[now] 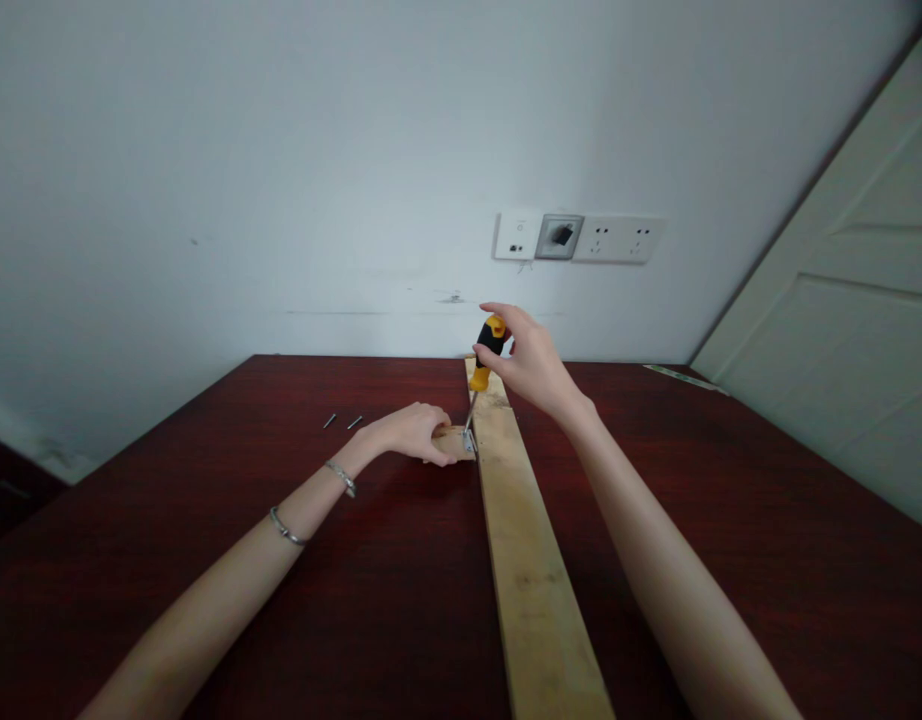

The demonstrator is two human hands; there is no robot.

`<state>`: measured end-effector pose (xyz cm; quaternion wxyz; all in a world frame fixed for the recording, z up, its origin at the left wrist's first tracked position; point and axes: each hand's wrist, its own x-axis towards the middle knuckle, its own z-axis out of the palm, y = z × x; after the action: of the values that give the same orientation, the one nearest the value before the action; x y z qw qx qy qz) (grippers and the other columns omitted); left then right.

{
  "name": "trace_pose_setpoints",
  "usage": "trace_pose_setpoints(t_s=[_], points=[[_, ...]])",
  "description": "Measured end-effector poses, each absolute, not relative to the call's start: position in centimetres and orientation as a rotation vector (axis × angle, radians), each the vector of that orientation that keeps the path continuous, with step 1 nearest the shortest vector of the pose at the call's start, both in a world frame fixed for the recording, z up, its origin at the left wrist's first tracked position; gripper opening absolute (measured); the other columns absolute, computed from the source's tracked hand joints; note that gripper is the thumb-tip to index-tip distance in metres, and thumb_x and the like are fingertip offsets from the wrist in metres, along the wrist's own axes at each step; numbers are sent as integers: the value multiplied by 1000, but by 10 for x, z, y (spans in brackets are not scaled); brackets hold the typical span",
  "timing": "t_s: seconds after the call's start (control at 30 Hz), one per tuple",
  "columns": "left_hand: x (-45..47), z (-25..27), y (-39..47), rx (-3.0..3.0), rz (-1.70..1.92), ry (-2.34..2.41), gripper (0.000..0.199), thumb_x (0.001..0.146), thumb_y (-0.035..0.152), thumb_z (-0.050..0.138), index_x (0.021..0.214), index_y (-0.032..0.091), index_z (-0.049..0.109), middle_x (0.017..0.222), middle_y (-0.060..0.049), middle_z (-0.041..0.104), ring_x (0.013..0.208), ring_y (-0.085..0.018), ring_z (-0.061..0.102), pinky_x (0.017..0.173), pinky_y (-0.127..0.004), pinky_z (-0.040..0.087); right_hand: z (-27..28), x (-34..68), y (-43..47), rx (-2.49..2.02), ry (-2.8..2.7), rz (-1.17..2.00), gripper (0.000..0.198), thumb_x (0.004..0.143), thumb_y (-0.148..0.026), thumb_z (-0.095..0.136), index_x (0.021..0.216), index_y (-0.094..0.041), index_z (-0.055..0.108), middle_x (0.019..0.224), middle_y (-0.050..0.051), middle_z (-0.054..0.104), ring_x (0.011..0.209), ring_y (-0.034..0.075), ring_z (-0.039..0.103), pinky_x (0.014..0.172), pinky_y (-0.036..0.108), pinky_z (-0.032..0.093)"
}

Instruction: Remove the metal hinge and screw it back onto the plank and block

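Note:
My right hand (527,355) grips the yellow and black handle of a screwdriver (489,345), which leans a little. Its shaft runs down to a small metal bracket (468,442) at the end of a short wooden block (450,441). With thumb and fingers around that block, my left hand (414,433) holds it against the left edge of a long wooden plank (525,540). Whether a screw sits under the screwdriver's tip is too small to tell. Two screws (330,421) lie on the table, left of my left hand.
The dark red table (318,640) meets a white wall (318,180) at its far edge. Sockets and switches (611,240) are set in the wall. A panelled white door (866,290) stands at the right, with a thin flat strip (686,378) on the table near it.

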<state>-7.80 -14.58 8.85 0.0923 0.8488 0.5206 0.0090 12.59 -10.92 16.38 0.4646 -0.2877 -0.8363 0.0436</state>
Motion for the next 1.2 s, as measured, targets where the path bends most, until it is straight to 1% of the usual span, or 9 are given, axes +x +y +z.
trace_pose_setpoints(t_s=[0.2, 0.43, 0.6, 0.67, 0.73, 0.83, 0.9, 1.03, 1.2], points=[[-79, 88, -145, 2517, 43, 1543, 45, 67, 50, 67, 95, 15, 67, 87, -5, 70, 74, -17, 62, 60, -23, 36, 165, 126, -110, -677, -2057, 134, 43, 79, -20, 59, 122, -19, 57, 110, 11, 63, 97, 24, 59, 82, 40, 51], [-77, 91, -148, 2484, 45, 1540, 44, 67, 49, 67, 95, 15, 67, 86, -5, 70, 75, -18, 63, 62, -24, 39, 167, 128, -111, -683, -2052, 161, 39, 78, -21, 60, 118, -20, 60, 103, 9, 62, 89, 21, 60, 72, 36, 54], [-81, 94, -145, 2463, 70, 1564, 45, 66, 46, 67, 97, 14, 66, 88, -6, 70, 76, -18, 63, 62, -25, 39, 168, 130, -109, -679, -2037, 175, 38, 78, -22, 60, 116, -20, 61, 106, 9, 62, 89, 21, 60, 72, 36, 54], [-81, 97, -143, 2449, 63, 1573, 46, 65, 44, 67, 100, 14, 66, 89, -6, 70, 76, -19, 62, 62, -25, 39, 168, 130, -108, -679, -2023, 179, 42, 78, -22, 61, 120, -21, 58, 107, 9, 62, 89, 21, 60, 71, 36, 55], [-81, 101, -140, 2435, 59, 1573, 49, 64, 42, 67, 104, 13, 65, 91, -6, 69, 78, -19, 62, 62, -25, 39, 169, 131, -108, -685, -1994, 184, 50, 78, -22, 61, 127, -23, 51, 109, 9, 62, 88, 21, 60, 72, 37, 55], [-79, 104, -137, 2412, 61, 1560, 54, 64, 40, 68, 110, 12, 63, 101, -7, 68, 84, -19, 62, 67, -24, 42, 170, 131, -107, -685, -1941, 199, 57, 76, -22, 62, 130, -23, 45, 112, 10, 60, 86, 20, 60, 72, 38, 55], [-80, 105, -135, 2403, 60, 1549, 57, 63, 40, 68, 112, 12, 61, 108, -8, 67, 88, -19, 62, 70, -24, 43, 170, 132, -106, -673, -1924, 203, 52, 76, -23, 62, 126, -22, 47, 114, 10, 60, 87, 21, 61, 72, 38, 55], [-88, 105, -129, 2364, 59, 1539, 65, 62, 41, 69, 118, 13, 57, 113, -9, 64, 92, -20, 61, 73, -24, 44, 169, 133, -104, -639, -1924, 193, 42, 77, -24, 62, 118, -23, 52, 114, 10, 61, 91, 22, 63, 71, 38, 57], [-93, 107, -123, 2351, 7, 1540, 66, 61, 39, 68, 120, 11, 54, 114, -9, 63, 93, -20, 61, 73, -24, 45, 168, 135, -101, -615, -1923, 199, 40, 78, -24, 62, 117, -22, 56, 114, 10, 62, 92, 22, 64, 73, 38, 58]])
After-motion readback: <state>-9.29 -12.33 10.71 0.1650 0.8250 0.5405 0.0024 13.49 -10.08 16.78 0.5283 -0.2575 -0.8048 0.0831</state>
